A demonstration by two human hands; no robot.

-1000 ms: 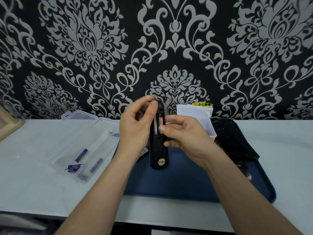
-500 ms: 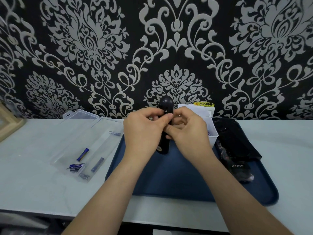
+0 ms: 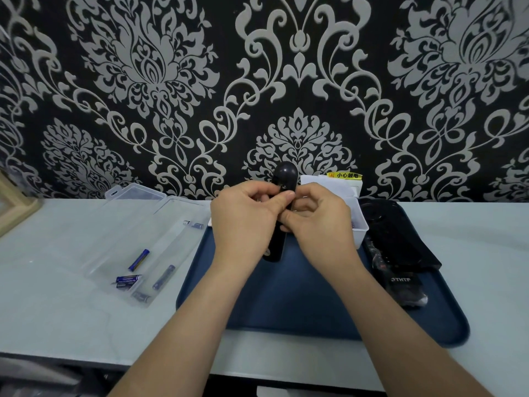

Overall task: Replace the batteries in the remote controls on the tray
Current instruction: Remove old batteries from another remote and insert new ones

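I hold a slim black remote (image 3: 282, 173) upright above the dark blue tray (image 3: 300, 305). My left hand (image 3: 246, 219) grips its body, thumb laid across its face. My right hand (image 3: 317, 222) curls against its right side, fingers pinching at the middle of the remote; what they pinch is hidden. Another black remote (image 3: 400, 285) lies at the tray's right side, partly under a black pouch (image 3: 398, 233). Blue batteries (image 3: 138, 259) lie in an open clear plastic case (image 3: 134, 239) on the left.
A white box (image 3: 359, 224) stands at the tray's back edge, behind my right hand. A wooden frame corner (image 3: 14, 204) sits at the far left. The patterned wall runs close behind the pale table (image 3: 486, 253).
The remote rose and swung upright, its rounded end now above my hands. My hands closed together around its middle; the right hand moved in over the compartment.
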